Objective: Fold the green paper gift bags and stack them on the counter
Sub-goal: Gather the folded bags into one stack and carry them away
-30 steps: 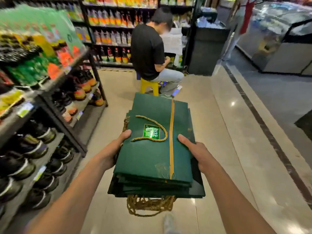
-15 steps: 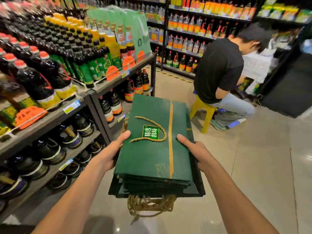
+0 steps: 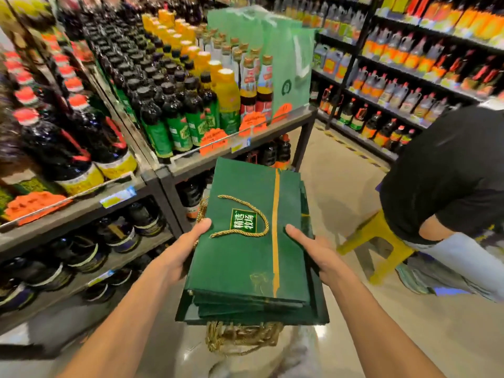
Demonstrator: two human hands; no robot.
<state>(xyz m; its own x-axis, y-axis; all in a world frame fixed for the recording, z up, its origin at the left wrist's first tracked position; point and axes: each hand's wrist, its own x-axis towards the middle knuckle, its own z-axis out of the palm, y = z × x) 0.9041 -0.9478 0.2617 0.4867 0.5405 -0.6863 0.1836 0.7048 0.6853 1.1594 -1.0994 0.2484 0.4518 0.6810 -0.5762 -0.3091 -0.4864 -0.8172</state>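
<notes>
A stack of folded green paper gift bags (image 3: 245,257) is held flat in the air above the shop floor, between both hands. The left hand (image 3: 180,255) grips its left edge and the right hand (image 3: 319,255) its right edge. Each thumb lies on the top bag, with the fingers hidden underneath. Gold rope handles (image 3: 242,336) hang from the near end. Beside it are a bottle shelf (image 3: 191,165) and a yellow stool (image 3: 381,241).

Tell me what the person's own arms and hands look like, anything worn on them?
Left forearm and right forearm are bare, no sleeves in view. The left hand and right hand wear no gloves, and no watch, bracelet or ring shows on the visible parts.
</notes>
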